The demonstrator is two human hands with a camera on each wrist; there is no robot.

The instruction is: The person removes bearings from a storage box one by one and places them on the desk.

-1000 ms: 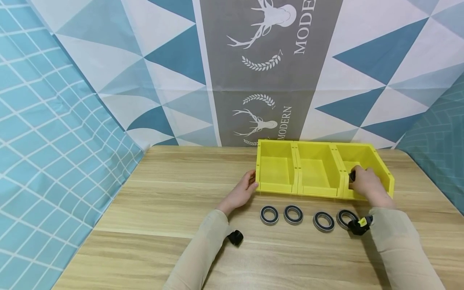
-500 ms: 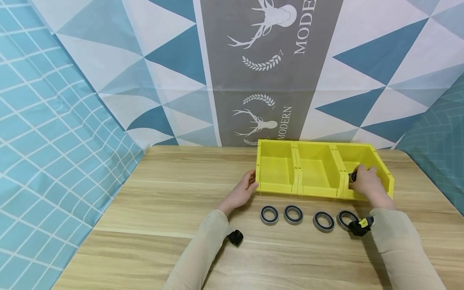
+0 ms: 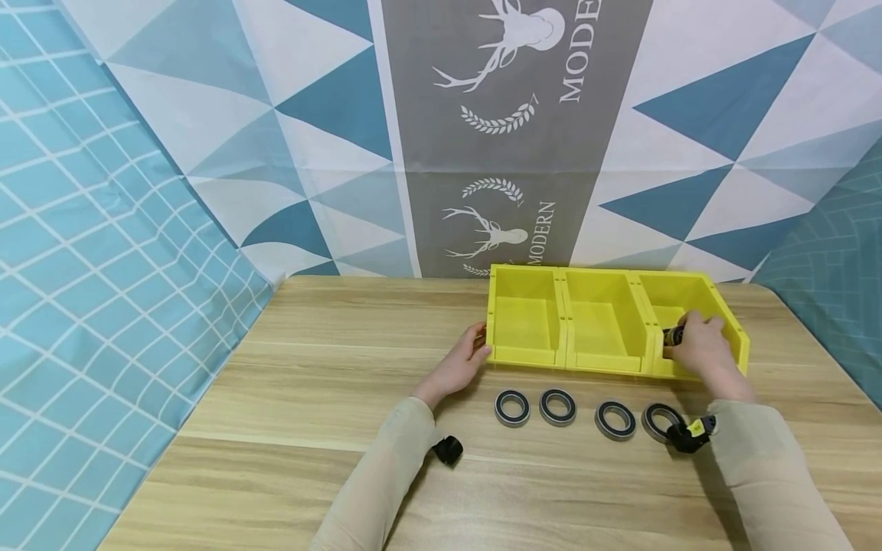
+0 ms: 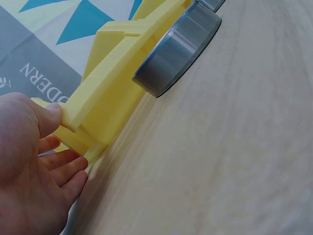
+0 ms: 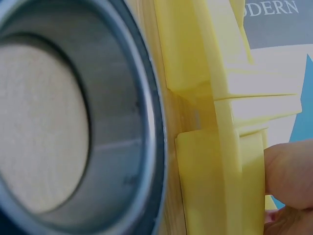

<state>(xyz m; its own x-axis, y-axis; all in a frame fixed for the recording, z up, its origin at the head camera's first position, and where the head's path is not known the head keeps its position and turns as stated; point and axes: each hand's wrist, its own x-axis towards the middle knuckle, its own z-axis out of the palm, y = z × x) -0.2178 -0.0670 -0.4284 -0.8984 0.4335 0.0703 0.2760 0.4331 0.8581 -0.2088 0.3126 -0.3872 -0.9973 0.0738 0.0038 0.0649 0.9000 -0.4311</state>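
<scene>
A row of three yellow storage bins (image 3: 527, 357) stands at the back right of the table. My left hand (image 3: 460, 363) grips the row's left end, thumb on the front corner and fingers at the side, as the left wrist view also shows. My right hand (image 3: 704, 348) reaches into the right bin (image 3: 732, 330) and holds a dark bearing (image 3: 673, 335), mostly hidden by the fingers. In the right wrist view only part of the thumb (image 5: 288, 174) and fingers shows, behind the bin's front wall.
Several bearings lie flat in front of the bins: the leftmost bearing (image 3: 512, 408), a second bearing (image 3: 557, 407), a third bearing (image 3: 615, 421) and the rightmost bearing (image 3: 659, 421), partly covered by the black right wrist camera (image 3: 689, 435). A patterned cloth (image 3: 331, 153) hangs behind the wooden table (image 3: 289, 398).
My right hand and wrist have shifted slightly to the right. The bearing in its fingers has turned a little, showing more of its edge. My left hand stays where it was.
</scene>
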